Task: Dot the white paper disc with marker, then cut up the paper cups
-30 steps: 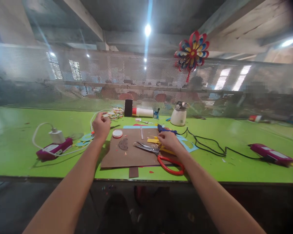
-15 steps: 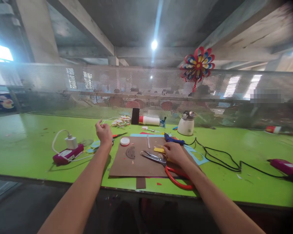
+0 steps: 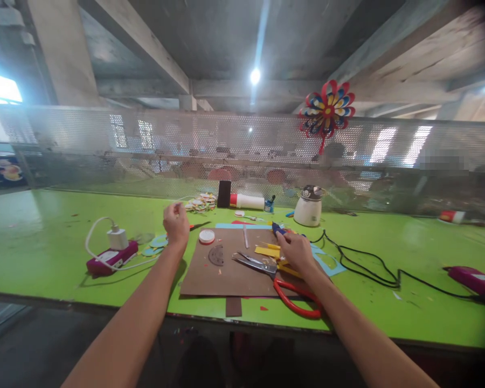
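My left hand (image 3: pixel 176 223) is raised above the left side of the table, its fingers curled together; whatever they may hold is too small to make out. My right hand (image 3: pixel 297 251) is on the blue glue gun (image 3: pixel 278 230), fingers closing about its body and hiding most of the handle. Just below that hand lie yellow paper pieces (image 3: pixel 267 251) and large red-handled scissors (image 3: pixel 285 293), blades pointing left. They rest on a brown board (image 3: pixel 202 280), along with a clear protractor (image 3: pixel 216 255), a white round lid (image 3: pixel 206 236) and a pale stick (image 3: pixel 245 236).
A purple power strip (image 3: pixel 113 258) with a white charger is at the left. The glue gun's black cord (image 3: pixel 372 253) runs right to another purple strip (image 3: pixel 472 281). At the back stand a phone (image 3: pixel 224 194), a white tube (image 3: pixel 250 201) and a white kettle-like pot (image 3: pixel 308 210).
My right hand has moved from the yellow paper up and right onto the glue gun. My left hand has shifted slightly right and its fingers have curled in.
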Action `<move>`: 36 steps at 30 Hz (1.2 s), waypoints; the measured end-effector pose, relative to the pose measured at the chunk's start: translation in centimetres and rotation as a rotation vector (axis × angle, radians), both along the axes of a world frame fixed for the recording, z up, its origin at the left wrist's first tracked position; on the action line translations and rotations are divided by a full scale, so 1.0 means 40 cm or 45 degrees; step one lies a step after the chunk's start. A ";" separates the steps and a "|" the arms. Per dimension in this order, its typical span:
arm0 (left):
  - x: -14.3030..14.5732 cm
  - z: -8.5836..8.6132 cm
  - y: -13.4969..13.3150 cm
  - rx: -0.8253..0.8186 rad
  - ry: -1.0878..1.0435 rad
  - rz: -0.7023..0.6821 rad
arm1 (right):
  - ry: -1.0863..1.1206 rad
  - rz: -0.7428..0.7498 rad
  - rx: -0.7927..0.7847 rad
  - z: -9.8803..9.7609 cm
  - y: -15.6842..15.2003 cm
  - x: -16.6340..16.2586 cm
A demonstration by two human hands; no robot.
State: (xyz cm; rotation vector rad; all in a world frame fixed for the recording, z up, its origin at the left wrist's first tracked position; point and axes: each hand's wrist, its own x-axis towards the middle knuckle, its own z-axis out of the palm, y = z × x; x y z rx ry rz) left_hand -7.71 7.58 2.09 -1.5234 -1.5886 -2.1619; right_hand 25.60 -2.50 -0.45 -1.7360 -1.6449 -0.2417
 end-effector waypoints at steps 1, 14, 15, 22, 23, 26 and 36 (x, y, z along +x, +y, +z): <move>0.012 0.001 -0.011 -0.003 0.033 -0.023 | 0.005 -0.005 0.004 -0.004 0.001 0.000; 0.186 -0.017 -0.187 -0.134 0.880 -0.816 | -0.239 0.009 -0.309 0.145 0.116 -0.008; 0.183 -0.010 -0.192 -0.143 0.888 -0.822 | -0.272 0.007 -0.345 0.162 0.152 -0.016; 0.190 0.032 -0.264 -0.295 1.192 -0.823 | -0.425 0.099 -0.601 0.159 0.430 -0.129; 0.194 0.033 -0.273 -0.291 1.266 -0.884 | -0.436 0.113 -0.626 0.150 0.463 -0.147; 0.204 0.029 -0.288 -0.251 1.357 -0.959 | -0.456 0.136 -0.678 0.123 0.544 -0.194; 0.212 0.012 -0.286 -0.159 1.471 -1.034 | -0.304 0.290 -0.753 0.056 0.628 -0.211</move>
